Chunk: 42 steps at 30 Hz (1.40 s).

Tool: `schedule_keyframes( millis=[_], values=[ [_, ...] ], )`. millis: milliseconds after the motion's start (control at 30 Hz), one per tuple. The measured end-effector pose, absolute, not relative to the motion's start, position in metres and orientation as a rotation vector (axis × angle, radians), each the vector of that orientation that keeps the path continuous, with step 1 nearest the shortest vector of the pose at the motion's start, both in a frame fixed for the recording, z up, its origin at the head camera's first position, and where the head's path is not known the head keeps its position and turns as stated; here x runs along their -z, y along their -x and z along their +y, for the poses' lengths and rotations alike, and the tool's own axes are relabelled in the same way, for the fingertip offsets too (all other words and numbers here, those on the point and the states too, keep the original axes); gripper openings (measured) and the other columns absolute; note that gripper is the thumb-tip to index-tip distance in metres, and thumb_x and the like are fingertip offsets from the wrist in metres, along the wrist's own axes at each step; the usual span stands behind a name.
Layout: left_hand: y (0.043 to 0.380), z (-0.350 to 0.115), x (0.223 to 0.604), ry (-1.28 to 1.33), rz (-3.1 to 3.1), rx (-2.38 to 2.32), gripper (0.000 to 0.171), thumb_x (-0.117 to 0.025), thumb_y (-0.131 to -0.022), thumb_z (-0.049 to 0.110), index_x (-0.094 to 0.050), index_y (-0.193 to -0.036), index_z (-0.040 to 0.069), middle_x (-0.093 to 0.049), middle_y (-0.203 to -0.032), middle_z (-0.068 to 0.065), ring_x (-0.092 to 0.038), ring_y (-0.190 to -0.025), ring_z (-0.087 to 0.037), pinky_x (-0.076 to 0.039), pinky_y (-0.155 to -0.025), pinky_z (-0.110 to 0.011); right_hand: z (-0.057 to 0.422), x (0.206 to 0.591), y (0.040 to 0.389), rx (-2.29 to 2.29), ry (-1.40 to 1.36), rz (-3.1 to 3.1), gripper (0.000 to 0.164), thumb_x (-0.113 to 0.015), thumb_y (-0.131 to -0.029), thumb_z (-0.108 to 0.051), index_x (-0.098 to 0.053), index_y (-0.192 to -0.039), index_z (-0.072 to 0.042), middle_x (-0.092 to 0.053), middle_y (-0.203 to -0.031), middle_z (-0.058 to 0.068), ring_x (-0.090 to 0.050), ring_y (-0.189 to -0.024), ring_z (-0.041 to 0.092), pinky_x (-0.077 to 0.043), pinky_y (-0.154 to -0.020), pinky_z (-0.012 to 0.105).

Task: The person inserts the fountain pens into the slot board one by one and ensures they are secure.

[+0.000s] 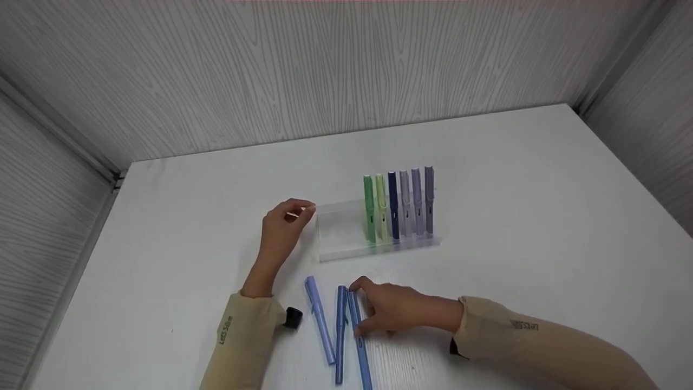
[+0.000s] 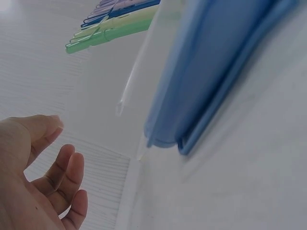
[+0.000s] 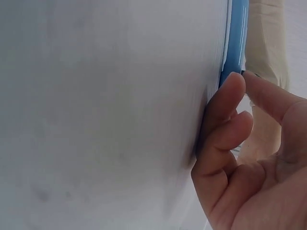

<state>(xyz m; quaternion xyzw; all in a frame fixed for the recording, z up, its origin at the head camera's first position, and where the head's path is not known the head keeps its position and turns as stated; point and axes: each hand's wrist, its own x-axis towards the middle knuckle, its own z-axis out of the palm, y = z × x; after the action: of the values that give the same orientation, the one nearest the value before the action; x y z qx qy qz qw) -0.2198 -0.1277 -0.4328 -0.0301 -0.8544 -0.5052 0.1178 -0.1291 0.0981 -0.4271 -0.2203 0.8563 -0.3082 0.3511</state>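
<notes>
In the head view, my left hand point(image 1: 282, 230) pinches the upper left corner of a clear pen rack point(image 1: 341, 227) with thumb and index finger. Its other fingers are loosely bent in the left wrist view. My right hand point(image 1: 392, 309) grips a blue capped pen point(image 1: 364, 363) lying on the table, index finger near the upper end and thumb lower down. The pen's blue barrel point(image 3: 236, 38) shows at the fingertips in the right wrist view. Left of it lie a darker blue pen point(image 1: 340, 336) and a periwinkle pen point(image 1: 321, 322).
Several capped pens stand side by side in the right part of the rack: a green pen point(image 1: 370, 208), a pale yellow-green pen point(image 1: 382, 208), a navy pen point(image 1: 393, 206) and purple ones. A white table point(image 1: 514, 216) lies below, with wood-grain panels point(image 1: 325, 65) behind.
</notes>
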Motion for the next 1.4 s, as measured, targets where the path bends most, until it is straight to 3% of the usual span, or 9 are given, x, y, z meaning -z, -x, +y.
schedule_keyframes(
  millis=[500, 833, 1100, 1400],
  values=[
    [0.220, -0.128, 0.433, 0.102, -2.509, 1.466, 0.018, -0.068, -0.091, 0.026, -0.074, -0.100, 0.012, -0.070, -0.091, -0.008, -0.057, -0.080, -0.017, -0.045, -0.067, -0.026, 0.104, 0.426, 0.126, 0.889, 0.580, 2.188, 0.066, -0.076, -0.083, -0.024, -0.034, -0.133, -0.014, -0.060, -0.080, -0.003, -0.057, -0.055, 0.013, -0.045, -0.061, 0.027],
    [0.218, -0.128, 0.431, 0.089, -2.515, 1.479, 0.017, -0.068, -0.091, 0.024, -0.073, -0.101, 0.012, -0.068, -0.090, -0.007, -0.057, -0.081, -0.017, -0.045, -0.069, -0.027, 0.105, 0.423, 0.124, 1.088, 0.561, 2.104, 0.066, -0.072, -0.085, -0.011, -0.031, -0.137, -0.011, -0.065, -0.082, 0.002, -0.065, -0.058, 0.023, -0.051, -0.059, 0.029],
    [0.219, -0.127, 0.430, 0.083, -2.522, 1.469, 0.017, -0.067, -0.091, 0.025, -0.073, -0.101, 0.012, -0.069, -0.091, -0.007, -0.057, -0.082, -0.018, -0.045, -0.069, -0.027, 0.108, 0.418, 0.126, 1.140, 0.560, 2.110, 0.068, -0.070, -0.086, -0.009, -0.029, -0.140, -0.012, -0.063, -0.084, 0.002, -0.057, -0.050, 0.013, -0.048, -0.055, 0.028],
    [0.219, -0.128, 0.432, 0.075, -2.536, 1.466, 0.018, -0.067, -0.092, 0.027, -0.073, -0.102, 0.013, -0.069, -0.092, -0.007, -0.057, -0.082, -0.017, -0.045, -0.069, -0.026, 0.116, 0.409, 0.134, 1.187, 0.581, 2.184, 0.070, -0.070, -0.087, -0.013, -0.029, -0.143, -0.013, -0.066, -0.089, 0.004, -0.052, -0.058, 0.014, -0.046, -0.057, 0.029]
  ],
)
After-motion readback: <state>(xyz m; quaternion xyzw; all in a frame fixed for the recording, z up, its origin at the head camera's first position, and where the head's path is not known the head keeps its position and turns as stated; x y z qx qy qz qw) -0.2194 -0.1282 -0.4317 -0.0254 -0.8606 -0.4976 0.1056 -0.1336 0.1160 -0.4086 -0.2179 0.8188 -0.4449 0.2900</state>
